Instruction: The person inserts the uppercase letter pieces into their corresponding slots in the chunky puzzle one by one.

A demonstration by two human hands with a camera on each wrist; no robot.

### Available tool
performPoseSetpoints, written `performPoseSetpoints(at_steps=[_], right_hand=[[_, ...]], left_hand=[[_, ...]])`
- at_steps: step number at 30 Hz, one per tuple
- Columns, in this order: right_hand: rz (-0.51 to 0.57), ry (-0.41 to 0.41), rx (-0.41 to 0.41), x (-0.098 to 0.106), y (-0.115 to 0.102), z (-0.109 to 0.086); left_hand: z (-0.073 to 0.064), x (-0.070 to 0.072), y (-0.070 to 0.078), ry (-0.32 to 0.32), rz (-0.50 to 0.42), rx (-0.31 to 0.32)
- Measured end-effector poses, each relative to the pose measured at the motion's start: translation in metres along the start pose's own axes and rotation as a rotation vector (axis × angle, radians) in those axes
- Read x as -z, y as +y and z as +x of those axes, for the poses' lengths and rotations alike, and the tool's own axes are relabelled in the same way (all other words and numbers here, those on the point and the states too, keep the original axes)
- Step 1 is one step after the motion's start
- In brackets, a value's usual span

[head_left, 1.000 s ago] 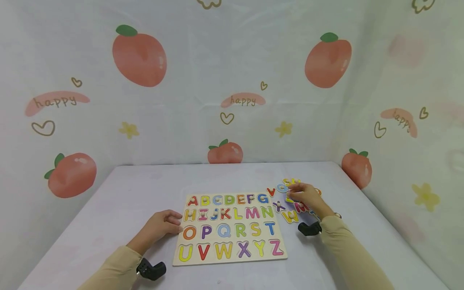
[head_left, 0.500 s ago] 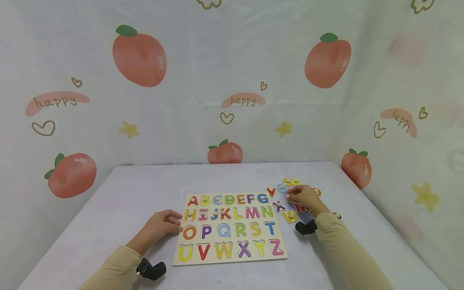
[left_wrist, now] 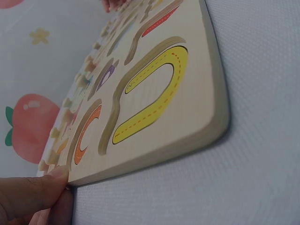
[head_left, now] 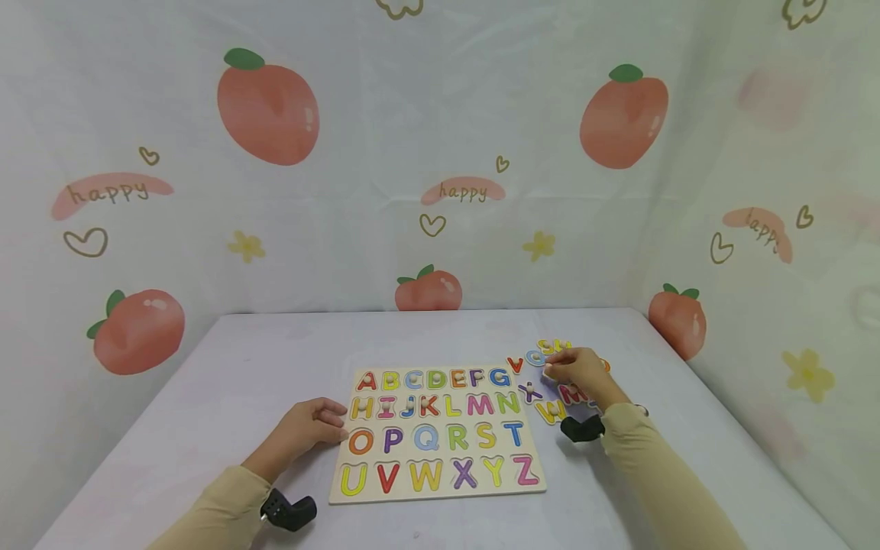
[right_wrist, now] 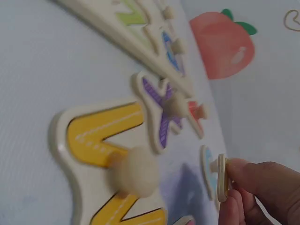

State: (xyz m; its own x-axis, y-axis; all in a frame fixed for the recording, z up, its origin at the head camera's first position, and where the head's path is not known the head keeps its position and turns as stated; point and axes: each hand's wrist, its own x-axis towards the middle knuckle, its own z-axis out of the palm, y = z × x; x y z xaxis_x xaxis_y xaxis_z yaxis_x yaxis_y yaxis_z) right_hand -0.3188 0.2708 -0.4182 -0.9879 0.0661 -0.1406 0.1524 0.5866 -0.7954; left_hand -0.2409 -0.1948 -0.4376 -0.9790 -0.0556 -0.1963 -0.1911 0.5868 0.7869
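In the head view my left hand (head_left: 305, 428) rests at the left edge of a wooden alphabet puzzle board (head_left: 440, 498). Its thumb (left_wrist: 56, 174) touches the board's edge in the left wrist view, a finger just below it. My right hand (head_left: 583, 374) is over the loose letters right of the board. Between thumb and fingers it pinches a letter puzzle piece (right_wrist: 222, 180), seen edge-on, so its letter is hidden. Nearby lie a yellow W piece (head_left: 550, 412), a purple X piece (head_left: 530, 392), a red V piece (head_left: 515, 365) and a pink-red M piece (head_left: 571, 394).
Behind the right hand are a light blue round letter (head_left: 535, 357) and a yellow S piece (head_left: 545, 346); an orange piece (head_left: 605, 365) is partly hidden. Knobbed letters fill the board's top row. A white table (head_left: 275, 344) meets a fruit-printed curtain (head_left: 344, 229) behind.
My right forearm has shifted slightly left. The yellowish piece under the right fingertips now shows mostly its pale edge. The left hand and the board have stayed put.
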Motion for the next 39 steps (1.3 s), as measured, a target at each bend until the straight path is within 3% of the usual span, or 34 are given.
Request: performPoseSetpoints(at_steps=[8,14,28,39], right_hand=[[0.019,0.003,0.136,0.002,-0.018,-0.007],[0.033,-0.007,0.206,-0.009,-0.037,-0.012],[0.059,-0.153,0.290,-0.069,-0.071,-0.035],[0.026,-0.230,0.319,-0.110,-0.075,-0.033]], left_hand=[[-0.001,0.000,0.001,-0.002,0.002,-0.001],[-0.001,0.001,0.001,0.001,0.007,0.000],[-0.001,0.000,0.002,-0.003,0.007,-0.007],[-0.002,0.000,0.003,-0.004,0.004,-0.004]])
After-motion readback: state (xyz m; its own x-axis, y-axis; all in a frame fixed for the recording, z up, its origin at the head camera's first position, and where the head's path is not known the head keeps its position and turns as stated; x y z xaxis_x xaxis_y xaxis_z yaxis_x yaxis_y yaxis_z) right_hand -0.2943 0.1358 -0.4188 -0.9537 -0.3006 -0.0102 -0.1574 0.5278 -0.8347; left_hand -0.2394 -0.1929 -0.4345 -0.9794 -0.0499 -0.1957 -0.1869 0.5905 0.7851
